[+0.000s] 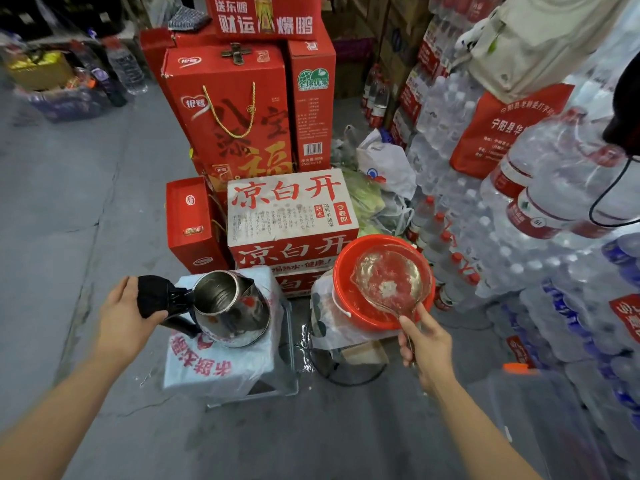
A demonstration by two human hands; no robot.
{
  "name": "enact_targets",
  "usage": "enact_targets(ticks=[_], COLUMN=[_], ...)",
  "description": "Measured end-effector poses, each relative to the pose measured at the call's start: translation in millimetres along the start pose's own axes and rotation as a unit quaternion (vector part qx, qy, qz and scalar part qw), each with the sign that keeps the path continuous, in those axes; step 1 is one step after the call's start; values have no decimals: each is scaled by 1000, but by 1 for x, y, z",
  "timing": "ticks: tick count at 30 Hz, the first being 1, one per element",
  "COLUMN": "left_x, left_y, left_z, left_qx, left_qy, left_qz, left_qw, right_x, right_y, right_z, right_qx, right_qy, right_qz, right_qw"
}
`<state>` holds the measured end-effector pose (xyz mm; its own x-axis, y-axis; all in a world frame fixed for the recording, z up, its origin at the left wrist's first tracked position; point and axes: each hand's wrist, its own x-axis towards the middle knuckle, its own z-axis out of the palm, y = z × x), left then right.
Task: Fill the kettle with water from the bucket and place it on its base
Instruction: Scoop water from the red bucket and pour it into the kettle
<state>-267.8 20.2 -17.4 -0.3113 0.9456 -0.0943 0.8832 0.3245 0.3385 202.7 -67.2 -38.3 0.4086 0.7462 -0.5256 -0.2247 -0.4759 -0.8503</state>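
A steel kettle [230, 306] with a black handle stands on a bag-covered stool [221, 365], its black lid [152, 294] flipped open to the left. My left hand [128, 313] holds that lid back. To the right is a red bucket [346, 258], its rim toward me. My right hand [424, 344] grips the handle of a clear plastic ladle [388, 275] whose bowl hangs over the bucket's mouth. Whether the kettle's base lies under the kettle I cannot tell.
Red and white drink cartons [291, 209] are stacked just behind the kettle and bucket. Shrink-wrapped packs of water bottles [540, 237] wall in the right side. A wet patch [304, 344] lies on the concrete floor between stool and bucket. Open floor stretches to the left.
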Motion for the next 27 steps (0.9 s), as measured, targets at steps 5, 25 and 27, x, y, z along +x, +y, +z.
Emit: enact_targets(ticks=[5, 25, 27], left_x=[3, 14, 17], left_y=[-3, -17, -21], left_z=[-2, -25, -24], left_qx=[9, -25, -18], left_qy=[-16, -110, -117], left_qz=[-7, 89, 93], left_qw=[1000, 990, 989], right_x=[-26, -123, -125], right_y=[-14, -16, -12], right_z=[-7, 143, 159], right_qx=[47, 14, 6], right_qy=[-24, -110, -109], right_qz=[-21, -59, -61], right_qw=[998, 992, 992])
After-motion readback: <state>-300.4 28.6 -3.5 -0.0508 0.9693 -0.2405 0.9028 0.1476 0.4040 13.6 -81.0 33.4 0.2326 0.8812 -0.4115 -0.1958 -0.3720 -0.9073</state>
